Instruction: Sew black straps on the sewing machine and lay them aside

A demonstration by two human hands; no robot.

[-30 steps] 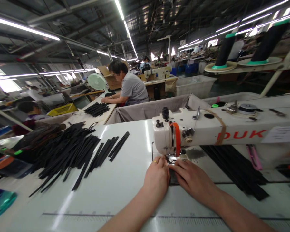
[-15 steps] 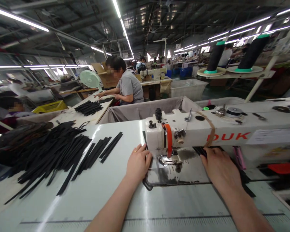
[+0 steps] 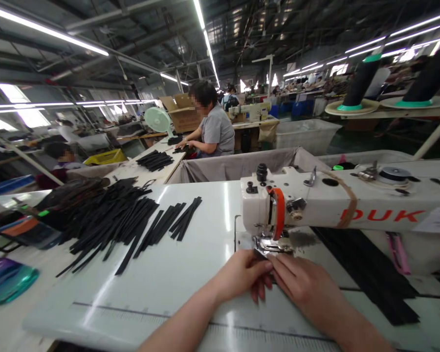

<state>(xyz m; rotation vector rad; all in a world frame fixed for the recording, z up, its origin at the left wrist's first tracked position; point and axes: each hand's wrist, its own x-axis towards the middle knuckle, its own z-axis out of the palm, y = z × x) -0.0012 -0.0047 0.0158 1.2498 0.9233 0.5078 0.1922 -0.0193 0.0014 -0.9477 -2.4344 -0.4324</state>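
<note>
Both of my hands meet in front of the sewing machine's (image 3: 297, 200) presser foot (image 3: 269, 244). My left hand (image 3: 244, 274) is closed, pinching a black fabric strip (image 3: 258, 253) between thumb and fingers; only a little of the strip shows. Beside it, my right hand (image 3: 302, 283) has its fingers together and its tips on the same strip, touching my left thumb. The fingers hide most of the strip. Under the machine arm, to the right of my right hand, lie longer black strips (image 3: 366, 274) in a stack.
Loose black strips (image 3: 110, 215) are heaped on the left of the white table (image 3: 190, 274), with smaller groups (image 3: 185, 218) nearer. Pink snips (image 3: 399, 252) lie behind the stack. Thread cones (image 3: 363, 83) stand at upper right. Across a cloth-lined bin (image 3: 238, 166) a co-worker (image 3: 214, 127) handles strips.
My left hand has come from beside the machine head to the front of the presser foot. My right hand has left the stack and joined it at a strip. The view has turned left.
</note>
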